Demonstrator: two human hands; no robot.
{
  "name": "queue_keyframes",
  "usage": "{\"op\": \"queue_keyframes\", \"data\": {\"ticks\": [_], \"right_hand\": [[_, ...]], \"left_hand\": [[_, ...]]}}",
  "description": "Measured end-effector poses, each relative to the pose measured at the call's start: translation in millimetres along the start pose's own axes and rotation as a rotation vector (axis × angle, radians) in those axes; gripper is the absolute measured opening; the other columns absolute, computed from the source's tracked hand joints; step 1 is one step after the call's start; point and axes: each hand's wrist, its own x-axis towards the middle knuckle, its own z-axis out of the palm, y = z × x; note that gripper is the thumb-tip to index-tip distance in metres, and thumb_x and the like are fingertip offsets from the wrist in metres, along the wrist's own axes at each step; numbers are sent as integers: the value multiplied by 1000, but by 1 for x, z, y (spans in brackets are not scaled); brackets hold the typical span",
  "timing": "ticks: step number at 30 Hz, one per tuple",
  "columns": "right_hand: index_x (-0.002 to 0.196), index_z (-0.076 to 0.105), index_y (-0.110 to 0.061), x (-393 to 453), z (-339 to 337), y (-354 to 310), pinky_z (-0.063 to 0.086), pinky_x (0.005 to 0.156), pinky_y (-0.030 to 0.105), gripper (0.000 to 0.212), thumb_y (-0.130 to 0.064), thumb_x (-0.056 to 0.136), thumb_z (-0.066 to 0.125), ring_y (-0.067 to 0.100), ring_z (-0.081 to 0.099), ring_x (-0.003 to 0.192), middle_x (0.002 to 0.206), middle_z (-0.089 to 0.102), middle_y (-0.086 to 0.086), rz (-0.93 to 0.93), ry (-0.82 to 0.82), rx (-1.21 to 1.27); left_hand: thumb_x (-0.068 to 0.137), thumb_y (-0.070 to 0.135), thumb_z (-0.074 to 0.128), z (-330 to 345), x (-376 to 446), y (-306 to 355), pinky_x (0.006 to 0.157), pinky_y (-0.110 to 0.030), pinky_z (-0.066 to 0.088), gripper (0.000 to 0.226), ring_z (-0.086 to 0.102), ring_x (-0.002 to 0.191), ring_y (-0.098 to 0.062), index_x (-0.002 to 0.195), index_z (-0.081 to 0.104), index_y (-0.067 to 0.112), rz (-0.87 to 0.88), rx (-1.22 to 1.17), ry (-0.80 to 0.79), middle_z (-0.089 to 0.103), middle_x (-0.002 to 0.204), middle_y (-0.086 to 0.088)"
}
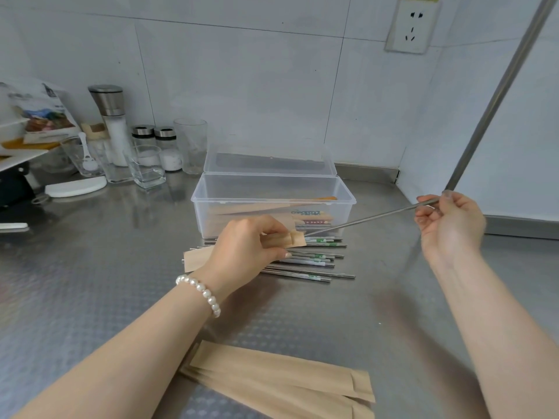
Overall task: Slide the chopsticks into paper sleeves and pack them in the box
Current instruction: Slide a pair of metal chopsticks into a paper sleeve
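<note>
Nearest, at 6 o'clock, spare paper sleeves (pixel 281 379) lie stacked on the steel counter (pixel 90 267). Mid-frame, left hand (pixel 242 249) pinches one sleeve (pixel 290 239) at its mouth, right hand (pixel 447 225) at 3 o'clock pinches a chopstick (pixel 363 220), tip just touching the opening. Loose chopsticks (pixel 311 261) lie underneath. So we're mid-insertion; next looks like a straight push in. Box (pixel 272 207) sits open at 12.

The left hand (pixel 242 246) holds a paper sleeve (pixel 290 239) while the right hand (pixel 450 225) pinches 1 metal chopstick (pixel 372 217), its tip at the sleeve's mouth, before the clear box (pixel 272 204).
</note>
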Motion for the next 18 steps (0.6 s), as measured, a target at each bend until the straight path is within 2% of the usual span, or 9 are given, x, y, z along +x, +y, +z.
{"op": "queue_keyframes", "data": {"ticks": [7,14,18], "right_hand": [[81,40,-14,0,-1,-5,35,39,17,23,-3,98,29,11,44,34,71,54,15,-34,82,58],[83,41,-15,-4,2,-1,35,40,17,21,-5,98,32,12,47,36,72,56,13,-28,-6,-2],[82,41,-14,-13,8,3,36,39,18,21,-3,98,32,11,47,35,72,55,14,16,-68,-17]], "left_hand": [[65,23,81,-1,1,-2,72,-21,39,28,49,71,-8,91,69,23,-18,18,20,63,82,12],[65,22,81,-1,1,-1,77,-22,43,28,57,81,-10,91,69,23,-5,19,4,63,83,13],[65,19,81,0,0,1,77,-16,43,28,60,85,-9,91,70,20,16,-1,5,64,83,12]]}}
